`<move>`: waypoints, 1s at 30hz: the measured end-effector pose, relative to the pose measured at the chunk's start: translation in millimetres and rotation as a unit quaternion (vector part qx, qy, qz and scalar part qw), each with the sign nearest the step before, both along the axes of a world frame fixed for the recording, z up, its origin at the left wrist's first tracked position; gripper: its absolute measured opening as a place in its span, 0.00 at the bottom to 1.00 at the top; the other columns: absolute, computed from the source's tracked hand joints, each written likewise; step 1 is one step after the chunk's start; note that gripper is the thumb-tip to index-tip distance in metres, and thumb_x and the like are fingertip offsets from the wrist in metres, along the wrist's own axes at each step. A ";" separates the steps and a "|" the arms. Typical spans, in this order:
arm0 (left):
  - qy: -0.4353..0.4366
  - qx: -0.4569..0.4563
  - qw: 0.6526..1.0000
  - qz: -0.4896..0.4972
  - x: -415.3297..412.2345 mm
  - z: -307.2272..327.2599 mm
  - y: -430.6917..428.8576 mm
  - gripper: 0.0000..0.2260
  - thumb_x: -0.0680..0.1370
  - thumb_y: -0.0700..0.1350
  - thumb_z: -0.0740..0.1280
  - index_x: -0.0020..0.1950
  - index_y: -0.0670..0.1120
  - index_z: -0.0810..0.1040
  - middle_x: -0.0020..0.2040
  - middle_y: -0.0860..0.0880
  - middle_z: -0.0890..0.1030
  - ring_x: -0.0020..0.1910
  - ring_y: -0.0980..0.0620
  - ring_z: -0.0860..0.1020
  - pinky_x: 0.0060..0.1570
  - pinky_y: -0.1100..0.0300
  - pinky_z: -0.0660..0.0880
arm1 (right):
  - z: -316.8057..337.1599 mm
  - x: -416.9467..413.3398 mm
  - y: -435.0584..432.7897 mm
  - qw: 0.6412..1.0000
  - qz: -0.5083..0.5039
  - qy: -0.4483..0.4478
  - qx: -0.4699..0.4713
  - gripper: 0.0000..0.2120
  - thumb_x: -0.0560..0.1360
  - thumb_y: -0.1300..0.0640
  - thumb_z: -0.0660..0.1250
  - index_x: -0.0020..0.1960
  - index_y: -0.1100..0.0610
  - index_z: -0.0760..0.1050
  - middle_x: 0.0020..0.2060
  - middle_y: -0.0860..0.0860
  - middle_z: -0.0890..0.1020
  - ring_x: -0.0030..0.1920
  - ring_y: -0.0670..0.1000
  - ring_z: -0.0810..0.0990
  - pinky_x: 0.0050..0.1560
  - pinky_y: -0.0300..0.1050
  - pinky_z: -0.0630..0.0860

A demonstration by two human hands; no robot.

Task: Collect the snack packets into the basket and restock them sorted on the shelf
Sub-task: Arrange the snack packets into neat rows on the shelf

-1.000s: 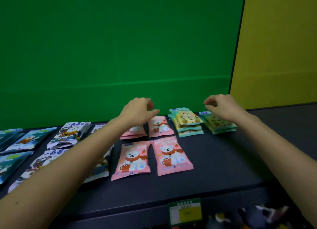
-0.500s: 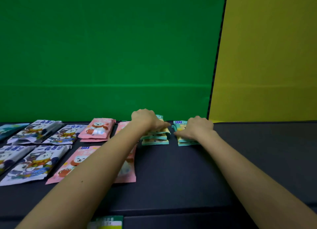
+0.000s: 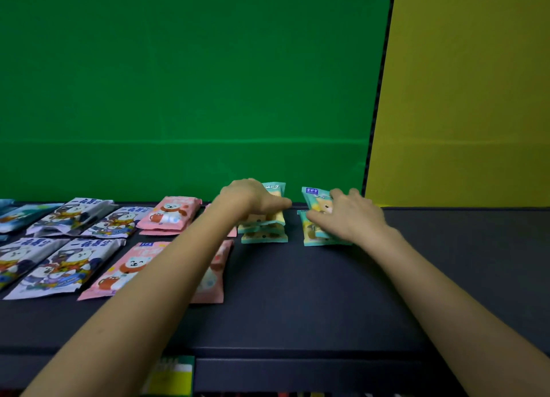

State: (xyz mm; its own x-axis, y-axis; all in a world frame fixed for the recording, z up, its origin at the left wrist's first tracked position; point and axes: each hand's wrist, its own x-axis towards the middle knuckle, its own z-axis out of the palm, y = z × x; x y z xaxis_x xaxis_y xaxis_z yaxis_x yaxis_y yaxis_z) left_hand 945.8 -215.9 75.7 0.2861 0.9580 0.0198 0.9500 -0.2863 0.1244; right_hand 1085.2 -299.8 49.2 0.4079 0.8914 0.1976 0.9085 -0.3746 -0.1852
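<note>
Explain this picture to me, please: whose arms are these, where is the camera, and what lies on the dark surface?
No machine here: these are a person's two bare arms, filmed by a wide-angle camera worn on their head, looking forward and down. On the dark flat shelf lie plastic snack packets sorted by kind: white-and-blue packets at the left, pink bear-print packets in the middle, two stacks of teal packets further right. The left hand grips the top of the left teal stack; the right hand holds the top teal packet of the right teal stack tilted up.
</note>
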 end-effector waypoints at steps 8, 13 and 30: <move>0.118 -0.043 0.990 -0.068 -26.1 -25.5 -70.8 0.31 0.72 0.67 0.59 0.59 0.42 0.73 0.58 0.43 0.76 0.55 0.43 0.75 0.48 0.57 0.69 | -30.1 -27.5 -66.6 0.995 0.044 -0.061 -0.069 0.32 0.72 0.34 0.55 0.68 0.53 0.64 0.60 0.55 0.68 0.59 0.58 0.72 0.48 0.49 0.68; 0.142 0.029 0.985 -0.092 -35.8 -39.9 -83.4 0.40 0.72 0.72 0.49 0.70 0.43 0.66 0.69 0.43 0.69 0.66 0.44 0.69 0.59 0.53 0.68 | -33.4 -9.5 -68.6 0.990 0.115 -0.029 -0.076 0.36 0.73 0.30 0.46 0.74 0.50 0.58 0.74 0.50 0.58 0.71 0.53 0.61 0.65 0.51 0.65; 0.114 -0.010 0.954 -0.279 -83.8 -64.8 -92.9 0.29 0.77 0.65 0.45 0.76 0.59 0.42 0.78 0.51 0.43 0.77 0.51 0.43 0.75 0.48 0.53 | -44.6 7.2 -108.0 0.957 0.255 0.059 -0.122 0.30 0.75 0.35 0.52 0.73 0.34 0.43 0.72 0.31 0.41 0.71 0.32 0.38 0.74 0.44 0.52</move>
